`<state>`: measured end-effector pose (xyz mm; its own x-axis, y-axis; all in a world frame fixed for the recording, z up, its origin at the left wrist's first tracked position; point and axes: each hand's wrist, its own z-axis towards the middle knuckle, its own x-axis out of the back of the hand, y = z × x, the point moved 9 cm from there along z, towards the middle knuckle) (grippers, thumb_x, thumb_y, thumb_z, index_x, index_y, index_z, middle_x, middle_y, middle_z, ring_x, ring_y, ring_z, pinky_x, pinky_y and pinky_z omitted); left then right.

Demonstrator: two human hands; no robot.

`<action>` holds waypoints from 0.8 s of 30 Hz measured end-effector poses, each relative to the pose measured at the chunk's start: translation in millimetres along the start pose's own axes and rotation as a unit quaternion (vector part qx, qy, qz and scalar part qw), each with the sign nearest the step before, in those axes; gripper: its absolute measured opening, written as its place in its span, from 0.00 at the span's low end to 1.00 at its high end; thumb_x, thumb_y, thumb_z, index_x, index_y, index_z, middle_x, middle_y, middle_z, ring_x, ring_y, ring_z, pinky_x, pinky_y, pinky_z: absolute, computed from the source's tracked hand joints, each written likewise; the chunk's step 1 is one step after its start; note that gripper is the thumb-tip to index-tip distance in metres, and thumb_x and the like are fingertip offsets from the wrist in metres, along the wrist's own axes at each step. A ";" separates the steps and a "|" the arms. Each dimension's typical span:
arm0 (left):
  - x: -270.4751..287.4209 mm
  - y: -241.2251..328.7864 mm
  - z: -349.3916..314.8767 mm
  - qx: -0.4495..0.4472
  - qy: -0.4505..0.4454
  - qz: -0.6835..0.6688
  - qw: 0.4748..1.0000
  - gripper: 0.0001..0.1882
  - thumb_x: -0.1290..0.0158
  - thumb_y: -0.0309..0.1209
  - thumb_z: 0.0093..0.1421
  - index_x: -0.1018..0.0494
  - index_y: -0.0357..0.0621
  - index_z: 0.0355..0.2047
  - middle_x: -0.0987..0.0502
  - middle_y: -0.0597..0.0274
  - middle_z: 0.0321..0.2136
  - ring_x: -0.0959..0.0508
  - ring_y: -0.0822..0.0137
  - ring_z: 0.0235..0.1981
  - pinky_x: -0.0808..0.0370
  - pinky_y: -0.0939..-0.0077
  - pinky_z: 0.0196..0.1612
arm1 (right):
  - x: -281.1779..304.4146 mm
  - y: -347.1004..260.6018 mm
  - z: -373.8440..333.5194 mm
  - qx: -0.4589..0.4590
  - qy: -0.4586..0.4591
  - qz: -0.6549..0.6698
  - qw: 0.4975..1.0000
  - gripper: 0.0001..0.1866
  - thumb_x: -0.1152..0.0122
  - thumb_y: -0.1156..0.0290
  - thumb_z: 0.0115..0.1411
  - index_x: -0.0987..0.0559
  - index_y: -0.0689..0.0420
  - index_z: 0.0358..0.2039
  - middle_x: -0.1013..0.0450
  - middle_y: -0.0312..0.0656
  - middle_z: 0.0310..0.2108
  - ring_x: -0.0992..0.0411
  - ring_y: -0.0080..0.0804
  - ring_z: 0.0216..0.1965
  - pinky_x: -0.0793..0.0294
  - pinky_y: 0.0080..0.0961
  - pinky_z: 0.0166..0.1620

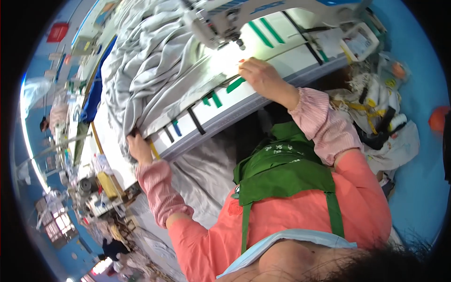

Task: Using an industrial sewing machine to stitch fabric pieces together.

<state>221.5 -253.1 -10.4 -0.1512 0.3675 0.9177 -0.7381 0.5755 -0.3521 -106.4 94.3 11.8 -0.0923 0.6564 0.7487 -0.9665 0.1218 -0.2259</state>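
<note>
A large heap of light grey fabric (150, 61) lies bunched across the left of the white sewing table, its near edge running toward the machine. At the fabric's near left corner my left hand (139, 149) is closed on the cloth. My right hand (264, 79) rests by the lit needle area, fingers bent and pressed together beside the fabric's right end. What they pinch, if anything, is hidden. Just above is the sewing machine (213, 28), its lamp glaring on the white table; the glare hides the needle point.
Green and black tape strips (196, 121) mark the white table top. A white tray (359, 42) stands at its right end. Right of me is a bag of thread cones and scraps (387, 113). Grey cloth (202, 164) hangs below the table edge. Other workstations fill the far left.
</note>
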 end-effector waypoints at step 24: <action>61.2 -12.2 -82.8 0.149 0.175 -0.257 0.939 0.21 0.52 0.22 0.60 0.30 0.35 0.55 0.30 0.48 0.55 0.29 0.53 0.55 0.31 0.62 0.56 | 140.4 159.6 -73.1 -0.213 0.004 -0.165 0.963 0.09 0.42 0.69 0.57 0.21 0.54 0.39 0.24 0.40 0.37 0.26 0.42 0.40 0.24 0.34 0.41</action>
<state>275.8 -177.2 34.8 0.4628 0.3446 0.8167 -0.8129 0.5325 0.2360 -256.1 260.3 35.3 0.2064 0.5345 0.8196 -0.7569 0.6181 -0.2125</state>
